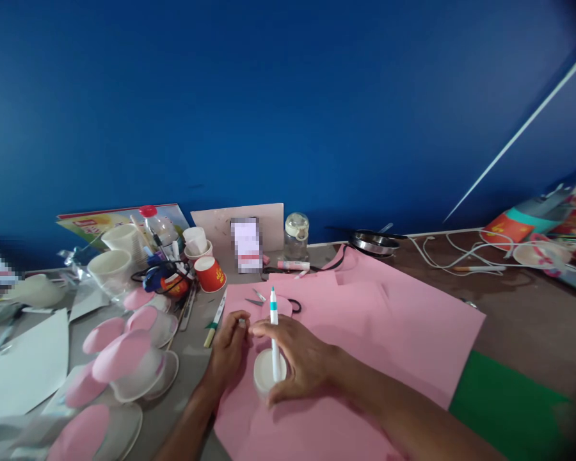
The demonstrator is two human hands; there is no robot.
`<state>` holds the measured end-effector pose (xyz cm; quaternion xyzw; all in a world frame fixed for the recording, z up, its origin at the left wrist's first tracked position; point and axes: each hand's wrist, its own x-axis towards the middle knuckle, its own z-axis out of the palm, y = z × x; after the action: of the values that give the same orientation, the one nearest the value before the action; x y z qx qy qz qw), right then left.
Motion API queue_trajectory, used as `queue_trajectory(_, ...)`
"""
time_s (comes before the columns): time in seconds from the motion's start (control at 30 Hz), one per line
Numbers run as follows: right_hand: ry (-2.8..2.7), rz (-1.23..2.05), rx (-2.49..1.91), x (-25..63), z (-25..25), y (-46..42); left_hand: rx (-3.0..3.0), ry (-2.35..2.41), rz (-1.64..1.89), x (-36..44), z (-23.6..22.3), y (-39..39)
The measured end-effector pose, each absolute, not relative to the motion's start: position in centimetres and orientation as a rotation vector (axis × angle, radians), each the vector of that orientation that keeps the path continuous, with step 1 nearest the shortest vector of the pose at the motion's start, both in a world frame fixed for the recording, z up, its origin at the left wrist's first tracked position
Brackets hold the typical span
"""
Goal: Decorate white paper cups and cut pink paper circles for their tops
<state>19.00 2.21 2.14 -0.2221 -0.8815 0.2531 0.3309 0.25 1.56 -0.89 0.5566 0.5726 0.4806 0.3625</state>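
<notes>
My right hand [300, 355] is curled round a white marker pen [274, 339] with a teal tip pointing up and away from me. Its thumb and fingers also reach round a white paper cup [263, 370]; whether they grip the cup, I cannot tell. Just left of the cup, my left hand [230, 339] is closed, and anything inside its fingers is hidden. Beneath both hands lies a large sheet of pink paper [355, 358]. Scissors [294, 306] with black handles rest by a pink paper piece beyond the cup.
Several white cups with pink paper cones [120, 358] lie at left. Behind them stand stacked paper cups [109, 266] and a red cup [210, 274]. A phone [247, 246], glass jar [296, 237] and small pan [373, 243] line the wall. Green paper [504, 406] and white cables [454, 259] are at right.
</notes>
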Motion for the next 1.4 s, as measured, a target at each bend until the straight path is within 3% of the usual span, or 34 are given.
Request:
queue_trajectory(0.17, -2.357, 0.640, -0.425, 19.2, 2.1, 2.5, 1.770, 1.450, 1.191, 0.2, -1.8, 1.8)
queue_trajectory(0.37, -2.336, 0.685, -0.612, 19.1, 1.6, 2.1, 2.012, 1.459, 1.339, -0.4, -2.3, 2.2)
queue_trajectory(0.83, -1.671, 0.945, -0.833, 20.2, 0.1, 4.9, 1.671, 0.947, 1.239, -0.1, -0.7, 0.9)
queue_trajectory(1.13, -1.679, 1.029, -0.718, 19.7, 0.5, 4.3, 1.725, 1.129, 0.917, 1.0, -0.5, -0.2)
queue_trajectory(1.4, -1.564, 0.633, -0.635, 19.0, 1.2, 3.0, 1.246, 0.971, 1.123, 1.0, -0.4, 0.3)
